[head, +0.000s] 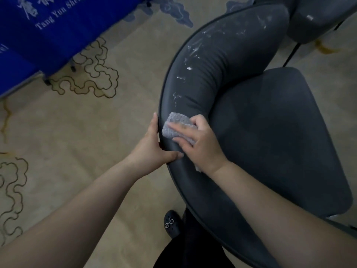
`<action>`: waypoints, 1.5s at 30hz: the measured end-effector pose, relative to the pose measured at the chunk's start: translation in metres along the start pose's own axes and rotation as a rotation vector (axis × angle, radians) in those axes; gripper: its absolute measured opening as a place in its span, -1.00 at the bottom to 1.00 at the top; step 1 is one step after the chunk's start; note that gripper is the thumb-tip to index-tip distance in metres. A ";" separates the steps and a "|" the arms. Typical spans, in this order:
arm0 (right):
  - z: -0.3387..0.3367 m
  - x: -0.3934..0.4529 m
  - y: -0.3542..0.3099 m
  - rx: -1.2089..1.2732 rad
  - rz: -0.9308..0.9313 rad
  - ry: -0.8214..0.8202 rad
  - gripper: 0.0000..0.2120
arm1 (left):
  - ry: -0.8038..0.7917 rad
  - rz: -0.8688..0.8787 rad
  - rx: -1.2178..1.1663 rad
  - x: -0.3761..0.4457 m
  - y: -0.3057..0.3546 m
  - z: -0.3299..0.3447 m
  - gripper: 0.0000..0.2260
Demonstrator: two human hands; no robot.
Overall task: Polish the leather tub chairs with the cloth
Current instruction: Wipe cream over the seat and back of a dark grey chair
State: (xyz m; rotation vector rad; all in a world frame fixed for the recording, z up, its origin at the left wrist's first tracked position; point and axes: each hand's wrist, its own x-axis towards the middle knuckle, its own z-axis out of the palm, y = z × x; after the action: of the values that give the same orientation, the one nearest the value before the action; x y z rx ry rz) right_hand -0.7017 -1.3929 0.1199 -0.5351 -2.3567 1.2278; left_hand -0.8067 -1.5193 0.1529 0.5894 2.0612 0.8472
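Dark grey leather, smooth and slightly creased, is being presented by the tub chair (228,60), whose padded backrest roll is curving away from the person toward the top of the view, w/ the flat seat pad (280,132) lying to the right. The cloth (174,123), a small pale grey pad of nubbly, knitted-looking texture, is being pressed onto the near end of the roll by the right hand (199,144); fingers are being held nearly straight and flat across it, thumb side hidden, so a true grip cannot be confirmed. The outer rim of the chair back is being steadied by the left hand (152,146), fingers laid along the outside edge and thumb hooked over the top, approx. beside the cloth. Key relation: white streaks and flecks (195,49) are being shown along the roll's long axis, running from just beyond the cloth up and to the right, i.e. ahead of the right hand, which is judged the nearer hand. The next stroke is therefore judged to be called for along that curve, away from the body. A second dark chair (316,18), also marked w/ a white fleck, is standing beyond. Beige patterned carpet (77,132) and a blue cloth-covered table (48,31) are lying to the left.
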 end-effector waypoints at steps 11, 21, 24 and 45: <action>-0.003 0.045 0.004 -0.069 -0.156 -0.081 -0.66 | -0.026 0.030 0.013 0.023 0.013 -0.016 0.14; -0.002 0.075 0.010 -0.079 -0.035 -0.001 -0.65 | -0.057 0.045 0.032 0.057 0.020 -0.033 0.12; -0.008 0.120 0.021 -0.157 0.038 0.075 -0.65 | -0.093 0.039 0.018 0.071 0.024 -0.036 0.11; 0.006 0.182 0.031 -0.253 0.289 0.323 -0.66 | -0.442 0.213 0.078 0.193 0.060 -0.092 -0.07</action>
State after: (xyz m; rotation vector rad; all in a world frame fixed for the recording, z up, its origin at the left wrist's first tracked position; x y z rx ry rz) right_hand -0.8522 -1.2868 0.1260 -1.1022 -2.2167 0.8744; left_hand -0.9840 -1.3864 0.1406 0.9599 1.6526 0.6821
